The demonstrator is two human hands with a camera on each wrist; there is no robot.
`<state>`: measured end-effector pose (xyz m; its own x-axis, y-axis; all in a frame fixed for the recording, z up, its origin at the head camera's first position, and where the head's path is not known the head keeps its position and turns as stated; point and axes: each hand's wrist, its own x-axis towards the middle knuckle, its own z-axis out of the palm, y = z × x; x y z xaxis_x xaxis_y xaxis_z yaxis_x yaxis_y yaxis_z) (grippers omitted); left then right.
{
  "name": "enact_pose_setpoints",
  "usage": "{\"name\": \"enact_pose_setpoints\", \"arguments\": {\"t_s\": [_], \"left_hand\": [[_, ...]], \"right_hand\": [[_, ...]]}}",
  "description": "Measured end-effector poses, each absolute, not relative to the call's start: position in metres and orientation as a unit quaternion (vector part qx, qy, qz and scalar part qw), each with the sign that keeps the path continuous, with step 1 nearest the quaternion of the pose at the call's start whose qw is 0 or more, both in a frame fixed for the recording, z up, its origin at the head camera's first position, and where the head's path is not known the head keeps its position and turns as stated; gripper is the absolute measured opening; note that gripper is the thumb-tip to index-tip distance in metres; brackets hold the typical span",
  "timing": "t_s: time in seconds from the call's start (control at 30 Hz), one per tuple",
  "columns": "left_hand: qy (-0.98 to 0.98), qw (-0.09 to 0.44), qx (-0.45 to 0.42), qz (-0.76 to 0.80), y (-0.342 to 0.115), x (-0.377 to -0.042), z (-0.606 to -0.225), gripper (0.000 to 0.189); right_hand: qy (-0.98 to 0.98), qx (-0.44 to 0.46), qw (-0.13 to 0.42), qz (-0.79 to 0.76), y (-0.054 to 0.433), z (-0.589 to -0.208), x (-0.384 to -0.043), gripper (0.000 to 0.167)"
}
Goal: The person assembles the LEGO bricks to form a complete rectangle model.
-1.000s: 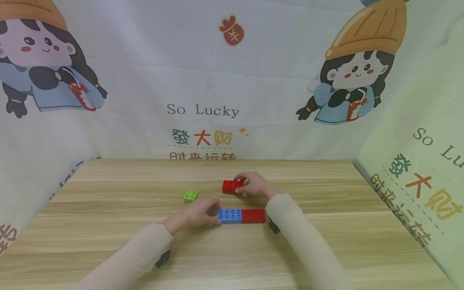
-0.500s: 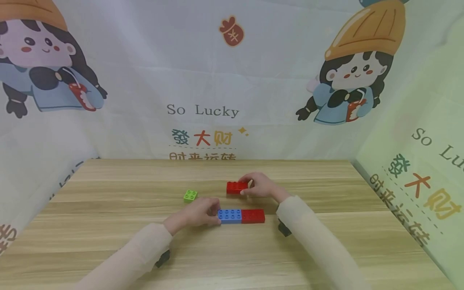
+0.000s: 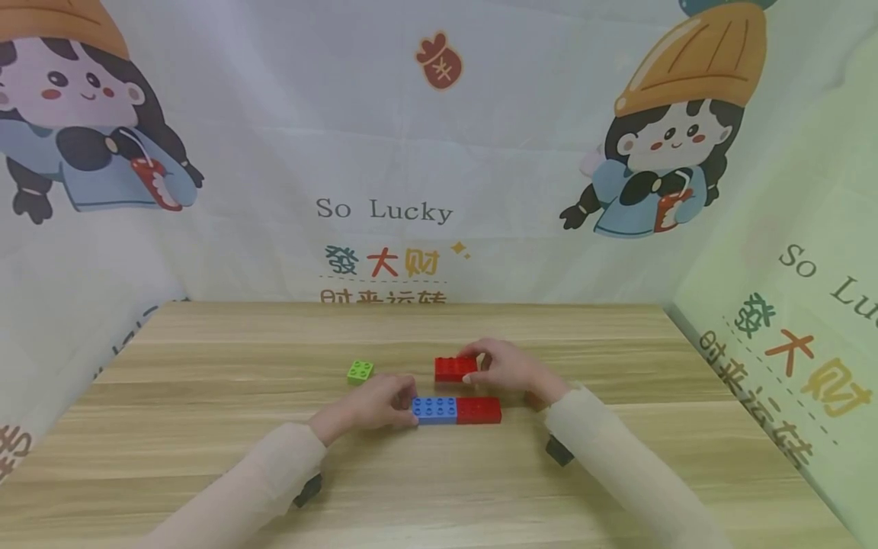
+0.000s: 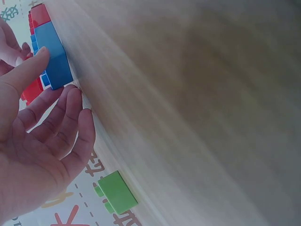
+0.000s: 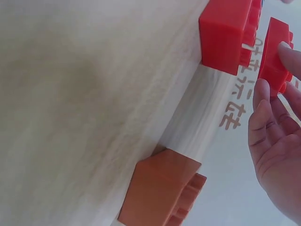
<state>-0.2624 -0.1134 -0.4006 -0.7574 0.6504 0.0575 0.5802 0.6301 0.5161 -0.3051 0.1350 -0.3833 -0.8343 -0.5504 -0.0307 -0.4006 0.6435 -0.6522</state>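
Note:
In the head view a blue brick [image 3: 435, 410] and a red brick [image 3: 479, 410] lie end to end on the wooden table. My left hand [image 3: 373, 402] holds the blue brick at its left end; the left wrist view shows the thumb on the brick's side [image 4: 54, 56] and fingers at its end. Just behind this row, my right hand [image 3: 507, 366] pinches a second red brick [image 3: 455, 370] between thumb and fingers. The right wrist view shows this held brick [image 5: 275, 59] raised off the table, studs facing up and apart from the row.
A small green brick [image 3: 360, 371] lies behind the left hand. Beneath the right forearm is a brown brick [image 5: 162, 188], mostly hidden in the head view. Printed cloth [image 3: 384, 137] walls the table [image 3: 425, 488] at the back and sides.
My right hand has carried the second red brick to the right and nearer to me, towards the row. The left hand and the blue brick have stayed in place.

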Motion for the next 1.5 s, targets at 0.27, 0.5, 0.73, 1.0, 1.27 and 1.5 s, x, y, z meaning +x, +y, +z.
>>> {"name": "enact_pose_setpoints", "arguments": {"t_s": [0.27,0.5,0.73,1.0,1.27,1.5], "left_hand": [[0.901,0.068,0.343,0.258,-0.113,-0.264,-0.403,0.023],[0.901,0.071,0.34,0.259,-0.114,-0.264,-0.403,0.024],[0.902,0.075,0.335,0.262,-0.113,-0.262,-0.4,0.024],[0.9,0.071,0.339,0.265,-0.113,-0.26,-0.399,0.024],[0.898,0.068,0.343,0.266,-0.113,-0.26,-0.398,0.024],[0.899,0.066,0.343,0.263,-0.113,-0.26,-0.399,0.024]], "right_hand": [[0.88,-0.313,0.104,-0.341,0.141,-0.382,-0.291,0.037],[0.88,-0.356,0.071,-0.307,0.146,-0.381,-0.281,0.042],[0.874,-0.379,0.07,-0.295,0.148,-0.381,-0.273,0.041],[0.883,-0.363,0.055,-0.292,0.147,-0.387,-0.267,0.039],[0.883,-0.373,0.035,-0.283,0.146,-0.39,-0.265,0.037],[0.885,-0.369,0.038,-0.283,0.144,-0.391,-0.264,0.038]]}}
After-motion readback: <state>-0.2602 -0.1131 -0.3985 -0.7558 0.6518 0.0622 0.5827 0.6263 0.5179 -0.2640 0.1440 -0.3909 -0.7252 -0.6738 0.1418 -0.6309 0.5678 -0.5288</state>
